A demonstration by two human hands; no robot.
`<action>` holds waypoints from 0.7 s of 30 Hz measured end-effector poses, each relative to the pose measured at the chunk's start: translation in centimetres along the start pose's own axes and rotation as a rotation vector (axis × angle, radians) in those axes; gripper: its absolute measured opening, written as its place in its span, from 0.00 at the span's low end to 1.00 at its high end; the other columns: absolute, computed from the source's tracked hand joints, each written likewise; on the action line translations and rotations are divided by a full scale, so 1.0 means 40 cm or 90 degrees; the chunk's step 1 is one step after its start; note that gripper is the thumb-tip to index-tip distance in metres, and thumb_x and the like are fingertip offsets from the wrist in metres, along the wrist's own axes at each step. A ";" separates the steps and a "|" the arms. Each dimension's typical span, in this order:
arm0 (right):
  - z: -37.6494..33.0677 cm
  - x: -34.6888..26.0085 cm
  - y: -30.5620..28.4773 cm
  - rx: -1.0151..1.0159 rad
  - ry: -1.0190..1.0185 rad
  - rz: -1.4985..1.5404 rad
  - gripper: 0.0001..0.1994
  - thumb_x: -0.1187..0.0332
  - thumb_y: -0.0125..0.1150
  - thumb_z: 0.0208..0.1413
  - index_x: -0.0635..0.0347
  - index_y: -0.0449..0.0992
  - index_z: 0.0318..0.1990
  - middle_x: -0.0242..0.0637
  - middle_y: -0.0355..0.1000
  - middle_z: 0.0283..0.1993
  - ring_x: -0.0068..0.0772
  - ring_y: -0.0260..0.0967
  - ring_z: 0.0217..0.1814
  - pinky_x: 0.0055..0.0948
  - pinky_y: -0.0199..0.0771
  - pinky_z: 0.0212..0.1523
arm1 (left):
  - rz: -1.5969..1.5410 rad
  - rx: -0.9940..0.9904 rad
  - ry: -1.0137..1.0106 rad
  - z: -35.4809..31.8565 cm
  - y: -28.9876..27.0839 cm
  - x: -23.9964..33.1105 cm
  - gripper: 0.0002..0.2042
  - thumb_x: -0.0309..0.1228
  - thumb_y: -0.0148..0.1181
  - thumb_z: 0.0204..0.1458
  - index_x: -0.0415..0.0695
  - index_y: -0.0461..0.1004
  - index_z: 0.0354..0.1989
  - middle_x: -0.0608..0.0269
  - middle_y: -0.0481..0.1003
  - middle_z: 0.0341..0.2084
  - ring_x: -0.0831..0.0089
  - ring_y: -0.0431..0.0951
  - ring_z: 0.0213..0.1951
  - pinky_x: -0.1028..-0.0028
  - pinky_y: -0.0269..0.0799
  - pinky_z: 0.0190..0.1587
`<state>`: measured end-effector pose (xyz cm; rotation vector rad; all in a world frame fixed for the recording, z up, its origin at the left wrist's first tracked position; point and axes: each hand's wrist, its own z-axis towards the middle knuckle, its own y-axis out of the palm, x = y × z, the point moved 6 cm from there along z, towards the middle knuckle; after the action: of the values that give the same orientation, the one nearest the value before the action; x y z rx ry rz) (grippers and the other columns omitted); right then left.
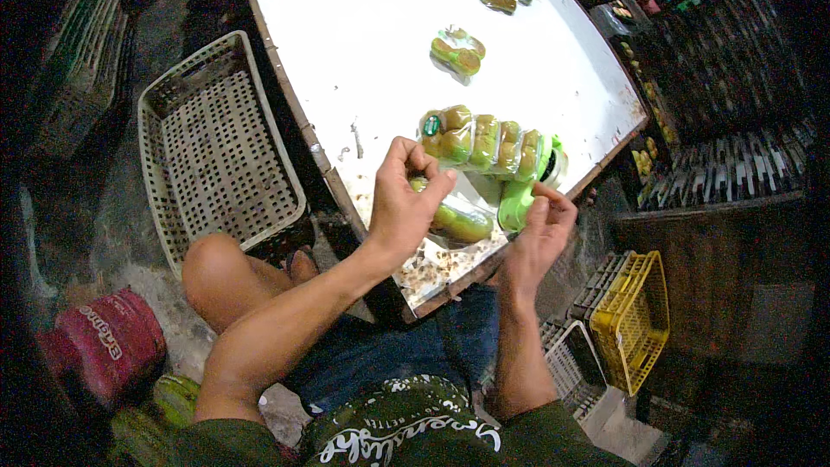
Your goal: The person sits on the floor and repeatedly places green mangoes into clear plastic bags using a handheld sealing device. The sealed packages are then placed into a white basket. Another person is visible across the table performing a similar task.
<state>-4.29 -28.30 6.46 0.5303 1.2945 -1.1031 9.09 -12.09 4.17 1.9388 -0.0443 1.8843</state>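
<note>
Slanting lengthwise, upper left to lower right: pack (464, 224). Left hand (403, 199): fingers curled. Right hand (538, 238): half-curled at dispenser (515, 207). Holds unclear.

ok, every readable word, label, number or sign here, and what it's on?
I won't copy wording or brands; locations only:
Red bag: large white lettering, legible.
Dark green T-shirt: white lettering, partly legible.
Green sticker on the wrapped fruit pack: too small to read.

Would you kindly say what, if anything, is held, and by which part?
It cannot be told: the left hand at the upper end of a wrapped fruit pack, the right hand at a green dispenser.
</note>
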 end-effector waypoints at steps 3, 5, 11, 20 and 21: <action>0.092 0.268 -0.199 0.044 0.057 -0.300 0.20 0.57 0.58 0.61 0.65 0.71 0.50 0.47 0.71 0.49 0.40 0.67 0.52 0.38 0.66 0.55 | 0.038 -0.024 0.022 0.018 0.016 -0.006 0.13 0.21 0.62 0.48 0.44 0.59 0.29 0.69 0.62 0.24 0.78 0.63 0.30 0.75 0.64 0.38; 0.124 0.337 -0.200 0.013 0.156 -0.282 0.24 0.51 0.59 0.59 0.69 0.76 0.46 0.50 0.74 0.45 0.39 0.69 0.49 0.38 0.66 0.53 | 0.101 -0.026 0.039 0.028 0.017 -0.030 0.13 0.21 0.62 0.49 0.43 0.60 0.30 0.69 0.63 0.24 0.78 0.64 0.31 0.75 0.65 0.39; 0.168 0.246 -0.166 0.004 0.138 -0.230 0.21 0.57 0.57 0.61 0.73 0.79 0.32 0.46 0.76 0.35 0.33 0.70 0.39 0.33 0.68 0.43 | 0.174 -0.020 0.063 0.023 0.017 0.003 0.12 0.21 0.61 0.50 0.43 0.60 0.30 0.68 0.64 0.24 0.77 0.64 0.30 0.74 0.65 0.40; -0.039 0.043 0.042 -0.198 0.119 0.047 0.13 0.65 0.58 0.61 0.68 0.77 0.33 0.39 0.73 0.47 0.32 0.68 0.49 0.33 0.67 0.51 | 0.199 0.000 0.050 0.030 -0.008 -0.047 0.12 0.21 0.61 0.50 0.43 0.61 0.31 0.67 0.65 0.25 0.77 0.65 0.32 0.74 0.65 0.38; -0.056 -0.006 0.077 -0.208 0.062 0.044 0.11 0.66 0.58 0.61 0.67 0.77 0.35 0.39 0.72 0.48 0.31 0.68 0.50 0.33 0.67 0.52 | 0.203 0.003 0.041 0.032 -0.012 -0.045 0.12 0.20 0.61 0.50 0.44 0.60 0.31 0.68 0.65 0.26 0.78 0.65 0.32 0.75 0.65 0.39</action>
<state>-2.69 -25.05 5.35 0.3831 1.4960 -0.7948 10.32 -12.58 2.32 1.9658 -0.3497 2.1457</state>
